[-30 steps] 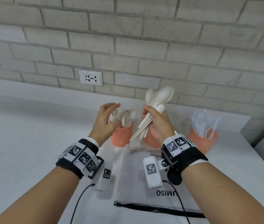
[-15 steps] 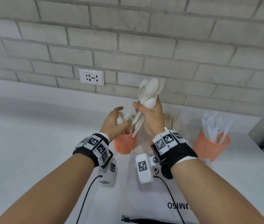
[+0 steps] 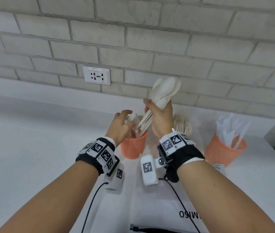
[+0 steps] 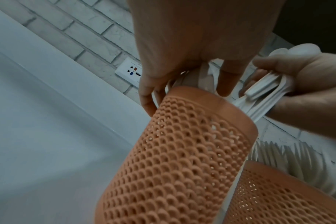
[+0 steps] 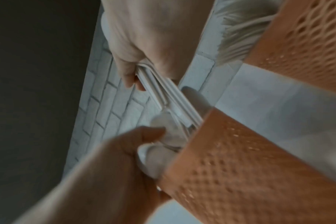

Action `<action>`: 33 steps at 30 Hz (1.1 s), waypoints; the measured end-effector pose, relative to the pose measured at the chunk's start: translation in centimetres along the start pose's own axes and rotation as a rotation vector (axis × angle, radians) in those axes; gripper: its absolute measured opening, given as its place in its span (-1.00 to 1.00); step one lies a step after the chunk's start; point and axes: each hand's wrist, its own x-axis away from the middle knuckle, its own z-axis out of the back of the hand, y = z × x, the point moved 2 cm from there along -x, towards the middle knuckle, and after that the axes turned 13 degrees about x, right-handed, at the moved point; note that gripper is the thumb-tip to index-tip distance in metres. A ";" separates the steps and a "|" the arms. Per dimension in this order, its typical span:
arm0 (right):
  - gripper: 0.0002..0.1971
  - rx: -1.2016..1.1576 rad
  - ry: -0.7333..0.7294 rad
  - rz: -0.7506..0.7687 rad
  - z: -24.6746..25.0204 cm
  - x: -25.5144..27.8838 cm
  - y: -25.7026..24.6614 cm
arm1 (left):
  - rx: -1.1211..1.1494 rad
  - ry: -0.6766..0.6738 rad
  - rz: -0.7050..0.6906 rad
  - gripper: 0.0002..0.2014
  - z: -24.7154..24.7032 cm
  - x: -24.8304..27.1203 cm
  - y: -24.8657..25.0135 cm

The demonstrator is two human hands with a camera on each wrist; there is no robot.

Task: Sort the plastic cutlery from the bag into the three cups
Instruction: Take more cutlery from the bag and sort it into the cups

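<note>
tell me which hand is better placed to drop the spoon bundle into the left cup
Right. The right hand grips the spoon bundle, handles angled at the left cup. The left hand is only on the spoons already there.

bag print: I read "OS" and "MISO" upside down on the clear bag (image 3: 158,207), middle letters behind my right arm
wall socket label: strip on the socket plate (image 3: 96,75) too small to read
wristbands: square code markers (image 3: 167,144), no text

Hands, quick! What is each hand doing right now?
Left hand: fingers curled over the spoons standing in the left orange mesh cup, touching them.
Right hand: grips a bundle of white plastic spoons.
</note>
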 end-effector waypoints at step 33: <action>-0.85 1.189 -0.537 0.107 9.6 7.4 -5.3 | -0.275 -0.325 -0.406 -0.79 -4.6 8.8 6.2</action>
